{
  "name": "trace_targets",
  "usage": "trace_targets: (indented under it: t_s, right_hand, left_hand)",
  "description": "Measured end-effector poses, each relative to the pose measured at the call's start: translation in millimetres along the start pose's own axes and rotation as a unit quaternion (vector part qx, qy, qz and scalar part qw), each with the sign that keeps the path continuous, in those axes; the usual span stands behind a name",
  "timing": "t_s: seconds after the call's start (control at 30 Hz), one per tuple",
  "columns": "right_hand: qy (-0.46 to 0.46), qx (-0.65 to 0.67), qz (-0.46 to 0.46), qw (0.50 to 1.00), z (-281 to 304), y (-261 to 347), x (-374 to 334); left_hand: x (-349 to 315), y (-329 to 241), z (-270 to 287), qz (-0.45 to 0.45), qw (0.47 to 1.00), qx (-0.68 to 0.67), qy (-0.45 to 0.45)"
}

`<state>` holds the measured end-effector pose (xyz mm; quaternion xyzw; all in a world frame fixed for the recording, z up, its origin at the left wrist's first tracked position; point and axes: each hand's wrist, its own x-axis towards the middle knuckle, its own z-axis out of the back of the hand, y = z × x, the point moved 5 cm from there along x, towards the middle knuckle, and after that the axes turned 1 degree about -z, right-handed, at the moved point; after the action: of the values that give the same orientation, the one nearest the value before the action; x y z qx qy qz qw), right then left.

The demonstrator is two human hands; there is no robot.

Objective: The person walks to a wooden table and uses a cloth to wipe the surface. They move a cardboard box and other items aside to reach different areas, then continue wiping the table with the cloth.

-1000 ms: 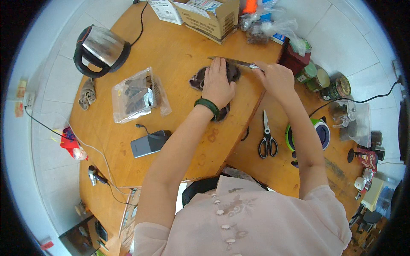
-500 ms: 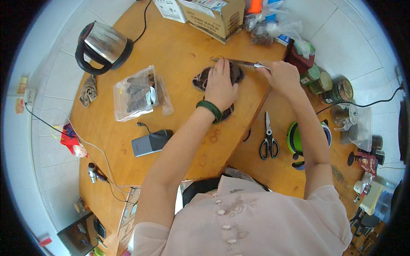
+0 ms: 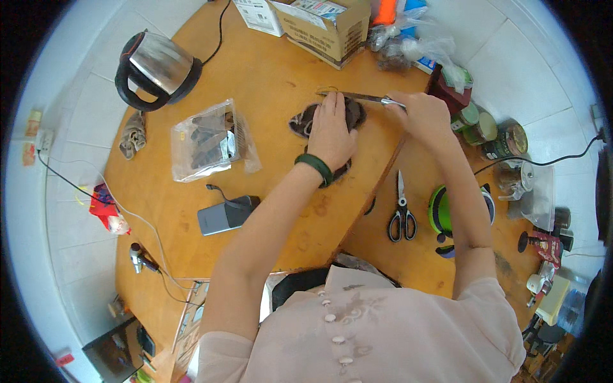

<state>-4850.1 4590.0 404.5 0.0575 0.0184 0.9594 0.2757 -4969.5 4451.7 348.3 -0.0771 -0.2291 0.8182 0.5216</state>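
Note:
My left hand [image 3: 331,135] lies on a dark brown, fuzzy-edged cloth item [image 3: 303,121], pressing it onto the wooden table. Its fingers are stretched out, pointing away from me. Much of the item is under the hand, so I cannot tell its kind. In my right hand [image 3: 423,118], fingers closed around the handle, is a long, narrow-bladed knife [image 3: 361,97]. The blade points left, along the item's far edge and just beyond my left fingertips. A thin light-coloured strand [image 3: 327,89] shows near the tip.
Scissors [image 3: 401,217] and a green-and-black round object [image 3: 440,210] lie right of the table edge. Left are a clear plastic bag [image 3: 204,143], a grey phone-like device [image 3: 223,217] and a kettle [image 3: 159,67]. A cardboard box [image 3: 325,35] stands far; jars [image 3: 485,127] line the right.
Both hands stay nearly in place, the left still on the cloth item and the right still holding the knife. The whole view has shifted slightly.

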Motion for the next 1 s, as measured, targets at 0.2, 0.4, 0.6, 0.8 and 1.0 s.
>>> trace_targets:
  t_s: [0.2, 0.4, 0.6, 0.8, 1.0]
  right_hand:
    - [0.009, -0.014, -0.014, 1.000, -0.3, 1.0, 3.2]
    - [-0.038, 0.015, 0.011, 0.999, 4.8, 5.7, -2.7]
    - [0.020, -0.011, -0.043, 0.999, 5.7, -0.7, -13.6]
    - [0.007, -0.013, -0.047, 0.999, 5.2, -1.5, -16.8]
    - [0.002, -0.004, -0.053, 0.999, 1.5, -4.8, -19.1]
  left_hand:
    - [-0.3, 0.3, 3.0, -0.020, 0.999, -0.018, -0.047]
    - [-1.2, 0.3, 1.8, -0.019, 1.000, -0.008, -0.022]
    - [-0.7, -5.0, -1.0, -0.048, 0.999, -0.012, 0.003]
    - [1.3, -5.9, 0.9, -0.061, 0.997, -0.020, -0.034]
    - [2.3, -7.1, -1.7, -0.065, 0.997, -0.015, -0.040]
